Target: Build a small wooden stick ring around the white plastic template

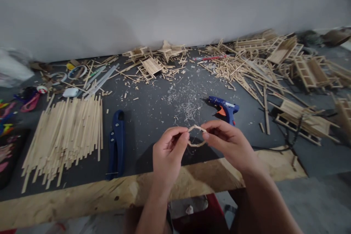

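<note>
The desk (153,117) has a dark top with a bare wooden strip along its near edge and backs onto a pale wall. Along its far right edge and corner lies the largest mass: a heap of wooden frames and ladder-like assemblies (298,69) mixed with loose sticks. Toward the near left corner sits a broad stack of cut wooden sticks (65,135), laid roughly parallel and running from far to near. Against the far edge at centre lie small stick-built pieces (153,64) among scattered offcuts. A dark blue cutter (117,142) lies just right of the stick stack, lengthwise toward the near edge. A blue glue gun (223,106) with an orange trigger rests right of centre, its nozzle pointing left, near a patch of pale shavings (186,104). Above the near edge at centre, the left hand (167,153) and right hand (229,142) meet on a small ring of thin wood (196,136). Each hand pinches one side of the ring between thumb and fingertips, the other fingers curled in. The ring is held clear of the desk top, just nearer than the glue gun and the shavings.
</note>
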The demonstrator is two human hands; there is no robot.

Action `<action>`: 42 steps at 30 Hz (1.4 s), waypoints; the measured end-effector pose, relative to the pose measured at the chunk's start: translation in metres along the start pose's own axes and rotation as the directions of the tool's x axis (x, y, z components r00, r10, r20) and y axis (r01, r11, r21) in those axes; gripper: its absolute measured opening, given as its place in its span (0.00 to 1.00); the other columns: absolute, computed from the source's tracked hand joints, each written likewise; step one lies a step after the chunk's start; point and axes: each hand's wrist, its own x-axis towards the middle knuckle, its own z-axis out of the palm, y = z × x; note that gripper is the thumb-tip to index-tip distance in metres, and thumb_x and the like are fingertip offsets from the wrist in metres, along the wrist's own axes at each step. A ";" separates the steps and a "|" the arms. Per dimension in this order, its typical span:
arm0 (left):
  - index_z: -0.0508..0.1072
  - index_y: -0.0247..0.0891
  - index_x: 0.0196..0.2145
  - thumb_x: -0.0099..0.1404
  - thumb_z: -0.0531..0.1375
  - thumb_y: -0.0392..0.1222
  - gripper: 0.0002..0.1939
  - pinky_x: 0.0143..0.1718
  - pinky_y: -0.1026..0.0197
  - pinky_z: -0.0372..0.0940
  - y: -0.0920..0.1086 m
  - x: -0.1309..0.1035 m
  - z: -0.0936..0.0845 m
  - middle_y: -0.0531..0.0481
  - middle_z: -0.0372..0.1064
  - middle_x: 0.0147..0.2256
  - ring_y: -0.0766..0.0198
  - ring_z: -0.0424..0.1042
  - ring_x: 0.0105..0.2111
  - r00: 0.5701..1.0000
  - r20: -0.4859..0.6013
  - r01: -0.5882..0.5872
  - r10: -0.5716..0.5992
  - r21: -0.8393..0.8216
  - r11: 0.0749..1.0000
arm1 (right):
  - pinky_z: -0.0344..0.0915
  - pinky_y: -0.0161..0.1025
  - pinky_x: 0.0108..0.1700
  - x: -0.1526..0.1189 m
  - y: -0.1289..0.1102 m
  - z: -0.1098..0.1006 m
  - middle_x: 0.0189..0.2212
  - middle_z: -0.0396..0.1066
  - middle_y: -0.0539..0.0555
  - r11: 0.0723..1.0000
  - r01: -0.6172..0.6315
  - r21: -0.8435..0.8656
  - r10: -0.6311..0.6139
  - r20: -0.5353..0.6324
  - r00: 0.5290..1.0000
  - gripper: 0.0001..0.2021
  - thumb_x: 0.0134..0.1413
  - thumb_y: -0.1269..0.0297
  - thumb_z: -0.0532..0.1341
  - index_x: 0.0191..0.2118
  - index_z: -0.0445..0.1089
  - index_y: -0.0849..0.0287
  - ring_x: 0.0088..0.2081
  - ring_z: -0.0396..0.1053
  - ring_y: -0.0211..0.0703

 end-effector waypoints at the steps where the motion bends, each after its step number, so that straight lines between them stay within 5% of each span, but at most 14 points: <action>1: 0.75 0.39 0.33 0.57 0.61 0.39 0.05 0.30 0.68 0.66 -0.001 0.000 0.000 0.51 0.72 0.30 0.69 0.70 0.28 1.000 0.008 -0.004 0.004 0.002 1.000 | 0.64 0.35 0.35 0.000 0.000 0.000 0.30 0.67 0.49 1.000 0.001 -0.006 -0.001 -0.006 1.000 0.09 0.50 0.63 0.62 0.39 0.70 0.56 0.31 0.65 0.35; 13: 0.70 0.40 0.41 0.59 0.60 0.38 0.11 0.34 0.66 0.68 -0.004 -0.001 0.006 0.50 0.70 0.33 0.67 0.71 0.33 0.999 0.034 -0.020 0.023 -0.102 0.995 | 0.65 0.34 0.34 -0.001 -0.002 0.000 0.30 0.68 0.50 1.000 0.013 -0.007 -0.013 -0.007 1.000 0.08 0.50 0.63 0.62 0.38 0.70 0.56 0.31 0.65 0.35; 28: 0.69 0.40 0.40 0.57 0.59 0.30 0.13 0.35 0.65 0.66 -0.007 0.000 0.005 0.49 0.63 0.39 0.69 0.67 0.33 0.924 0.024 -0.367 0.381 0.332 0.869 | 0.67 0.33 0.31 -0.005 -0.004 0.003 0.31 0.67 0.50 0.995 -0.087 0.052 0.084 0.052 0.995 0.10 0.51 0.63 0.62 0.40 0.68 0.56 0.31 0.65 0.34; 42: 0.68 0.41 0.40 0.57 0.57 0.31 0.12 0.33 0.65 0.64 -0.004 -0.002 0.005 0.49 0.61 0.40 0.69 0.64 0.32 0.940 0.050 -0.337 0.336 0.273 0.901 | 0.67 0.32 0.30 -0.005 -0.006 0.002 0.29 0.66 0.49 0.996 -0.081 0.046 0.078 0.045 0.996 0.09 0.51 0.63 0.62 0.39 0.68 0.56 0.28 0.65 0.32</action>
